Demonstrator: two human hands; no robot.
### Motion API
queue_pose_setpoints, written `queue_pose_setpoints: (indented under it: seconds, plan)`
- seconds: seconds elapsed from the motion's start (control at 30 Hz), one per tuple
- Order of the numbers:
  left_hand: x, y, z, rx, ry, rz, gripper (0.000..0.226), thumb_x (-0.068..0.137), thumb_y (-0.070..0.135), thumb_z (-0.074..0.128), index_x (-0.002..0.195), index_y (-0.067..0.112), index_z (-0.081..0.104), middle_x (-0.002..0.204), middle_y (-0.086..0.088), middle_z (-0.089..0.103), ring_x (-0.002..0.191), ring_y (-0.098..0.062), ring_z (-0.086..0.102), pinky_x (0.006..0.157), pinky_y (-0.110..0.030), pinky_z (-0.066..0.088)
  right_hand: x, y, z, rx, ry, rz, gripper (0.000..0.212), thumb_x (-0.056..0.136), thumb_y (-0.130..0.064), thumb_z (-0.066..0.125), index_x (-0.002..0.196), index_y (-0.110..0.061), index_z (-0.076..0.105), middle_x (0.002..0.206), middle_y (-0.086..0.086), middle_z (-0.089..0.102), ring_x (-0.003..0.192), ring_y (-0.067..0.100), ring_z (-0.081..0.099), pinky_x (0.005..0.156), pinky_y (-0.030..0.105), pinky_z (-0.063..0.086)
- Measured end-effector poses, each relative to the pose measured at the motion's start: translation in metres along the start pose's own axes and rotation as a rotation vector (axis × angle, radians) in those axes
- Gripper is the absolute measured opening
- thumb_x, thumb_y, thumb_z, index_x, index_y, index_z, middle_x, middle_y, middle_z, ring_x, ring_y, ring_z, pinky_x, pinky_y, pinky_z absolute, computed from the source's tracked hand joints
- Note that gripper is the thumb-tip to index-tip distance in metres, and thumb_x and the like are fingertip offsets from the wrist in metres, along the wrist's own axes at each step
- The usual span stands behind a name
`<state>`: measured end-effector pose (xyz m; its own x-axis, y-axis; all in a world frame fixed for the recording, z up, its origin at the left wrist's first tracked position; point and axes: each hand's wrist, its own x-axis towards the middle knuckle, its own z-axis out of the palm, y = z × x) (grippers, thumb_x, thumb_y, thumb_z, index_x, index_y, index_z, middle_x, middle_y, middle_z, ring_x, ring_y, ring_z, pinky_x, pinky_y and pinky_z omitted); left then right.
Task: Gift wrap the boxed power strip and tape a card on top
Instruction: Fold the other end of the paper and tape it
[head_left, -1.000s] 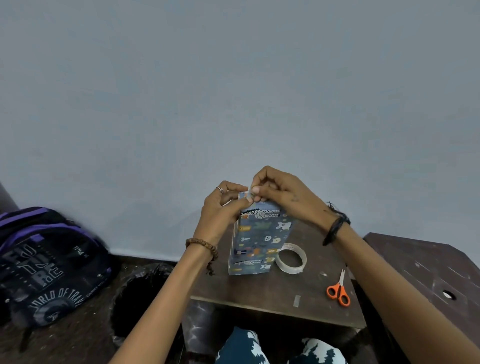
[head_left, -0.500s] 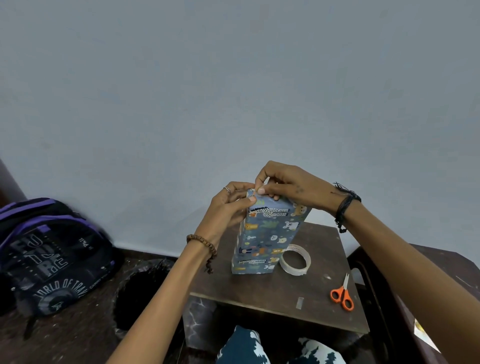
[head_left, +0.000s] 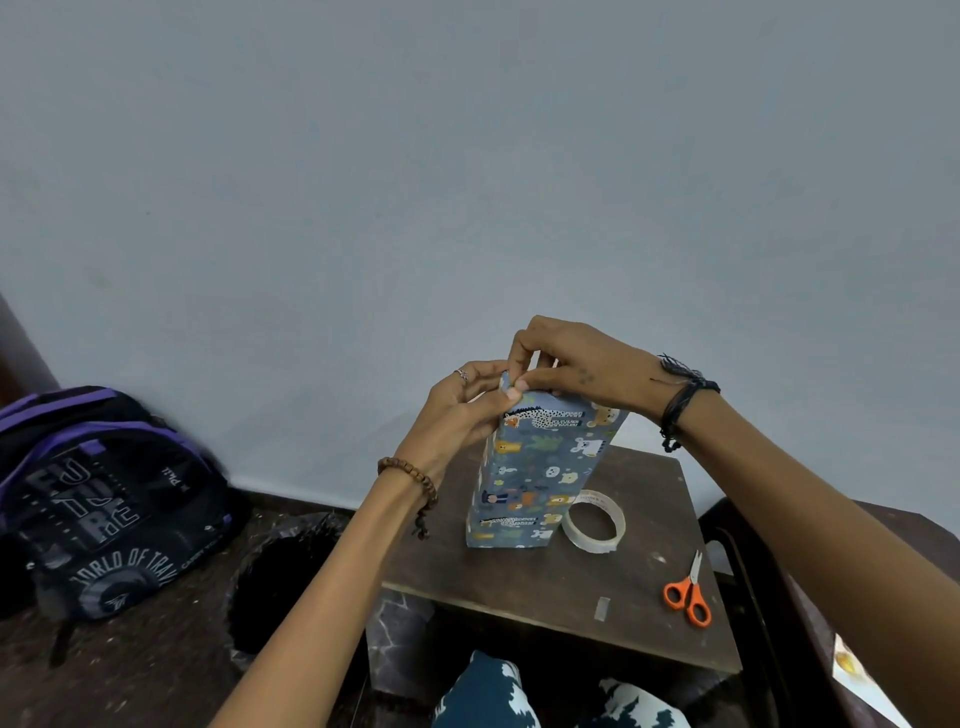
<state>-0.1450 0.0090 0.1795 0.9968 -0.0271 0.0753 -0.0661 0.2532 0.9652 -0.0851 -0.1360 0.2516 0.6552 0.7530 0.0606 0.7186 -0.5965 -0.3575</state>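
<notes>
While pinching the top flap of the wrapped box at frame centre with left hand and right hand, folding; next, tape needed.

Backpack, black with purple trim, at left on floor: large grey block letters "FUTURE" stacked on front panel; curved line beneath reads "WORLD OF TRAV…", rest cut off. Print on tape roll rim too small to read.
</notes>
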Motion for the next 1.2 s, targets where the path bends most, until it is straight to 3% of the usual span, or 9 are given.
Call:
queue_pose_setpoints:
  seconds: [0.17, 0.27, 0.37, 0.57, 0.67, 0.9, 0.97, 1.07, 1.2]
  plan:
    - [0.001, 0.003, 0.003, 0.014, 0.048, -0.033, 0.006, 0.089, 0.016, 0.059, 0.095, 0.016, 0.059, 0.091, 0.004, 0.066, 0.083, -0.003, 0.066, 0.073, -0.018, 0.056, 0.003, -0.005, -0.003, 0.024, -0.021, 0.049, 0.006, 0.090, -0.021, 0.060, 0.095, -0.021, 0.056, 0.098, 0.000, 0.048, 0.080, 0.018, 0.054, 0.060, 0.006, 0.040]
    - [0.002, 0.005, 0.007, 0.061, 0.086, -0.038, 0.008, 0.090, 0.016, 0.058, 0.097, 0.014, 0.057, 0.084, 0.005, 0.060, 0.062, 0.007, 0.062, 0.055, -0.008, 0.050, 0.005, -0.005, -0.005, 0.230, -0.001, 0.152, 0.034, 0.082, -0.018, 0.070, 0.104, -0.024, 0.044, 0.099, 0.000, 0.050, 0.063, 0.017, 0.057, 0.051, 0.011, 0.045]
    - [0.003, 0.004, 0.008, 0.083, 0.073, -0.072, 0.020, 0.087, 0.007, 0.061, 0.105, 0.012, 0.053, 0.085, 0.004, 0.056, 0.066, 0.001, 0.060, 0.054, -0.008, 0.049, 0.006, -0.003, -0.008, 0.401, -0.031, 0.249, 0.054, 0.076, -0.012, 0.075, 0.110, -0.024, 0.035, 0.100, 0.003, 0.050, 0.054, 0.012, 0.057, 0.053, 0.015, 0.050]
    - [0.004, 0.009, 0.015, 0.050, 0.076, -0.138, 0.027, 0.087, -0.010, 0.049, 0.084, 0.017, 0.048, 0.082, -0.002, 0.052, 0.070, -0.009, 0.055, 0.055, -0.017, 0.047, 0.011, -0.002, -0.009, 0.594, -0.079, 0.362, 0.060, 0.079, -0.007, 0.072, 0.122, -0.014, 0.031, 0.089, 0.003, 0.054, 0.062, 0.011, 0.059, 0.058, 0.014, 0.054]
    - [0.004, 0.004, 0.016, 0.054, 0.067, -0.122, 0.027, 0.081, -0.007, 0.057, 0.085, 0.018, 0.047, 0.084, -0.003, 0.052, 0.073, -0.013, 0.054, 0.057, -0.021, 0.045, 0.013, 0.000, -0.007, 0.655, -0.095, 0.396, 0.059, 0.080, -0.006, 0.071, 0.123, -0.014, 0.032, 0.088, 0.002, 0.060, 0.068, 0.011, 0.059, 0.056, 0.012, 0.050]
    - [0.002, 0.000, 0.018, 0.054, 0.091, -0.133, 0.035, 0.057, 0.012, 0.055, 0.088, 0.022, 0.043, 0.089, -0.002, 0.054, 0.076, -0.013, 0.054, 0.061, -0.024, 0.041, 0.019, -0.005, -0.004, 0.569, -0.084, 0.474, 0.059, 0.076, -0.008, 0.073, 0.120, -0.022, 0.036, 0.119, 0.017, 0.050, 0.064, 0.012, 0.048, 0.055, 0.017, 0.052]
    - [-0.002, -0.002, 0.018, 0.048, 0.097, -0.111, 0.036, 0.063, 0.009, 0.058, 0.089, 0.027, 0.040, 0.089, 0.001, 0.052, 0.077, -0.011, 0.054, 0.064, -0.023, 0.043, 0.018, -0.004, -0.003, 0.584, -0.072, 0.489, 0.058, 0.075, -0.010, 0.073, 0.119, -0.023, 0.037, 0.110, 0.013, 0.054, 0.059, 0.011, 0.049, 0.051, 0.016, 0.049]
    - [-0.005, -0.006, 0.018, 0.093, 0.100, -0.076, 0.039, 0.063, 0.016, 0.056, 0.093, 0.032, 0.038, 0.094, 0.000, 0.051, 0.081, -0.013, 0.056, 0.075, -0.031, 0.048, 0.018, -0.003, 0.004, 0.499, -0.041, 0.515, 0.056, 0.078, -0.021, 0.070, 0.120, -0.024, 0.034, 0.067, -0.001, 0.048, 0.043, 0.006, 0.046, 0.046, 0.016, 0.042]
    - [-0.009, -0.006, 0.020, 0.179, 0.089, -0.007, 0.051, 0.081, 0.013, 0.054, 0.116, 0.042, 0.031, 0.100, -0.004, 0.051, 0.088, -0.019, 0.059, 0.089, -0.042, 0.047, 0.020, -0.005, 0.008, 0.436, 0.013, 0.491, 0.054, 0.078, -0.023, 0.067, 0.120, -0.022, 0.033, 0.055, -0.008, 0.045, 0.035, 0.005, 0.042, 0.043, 0.015, 0.038]
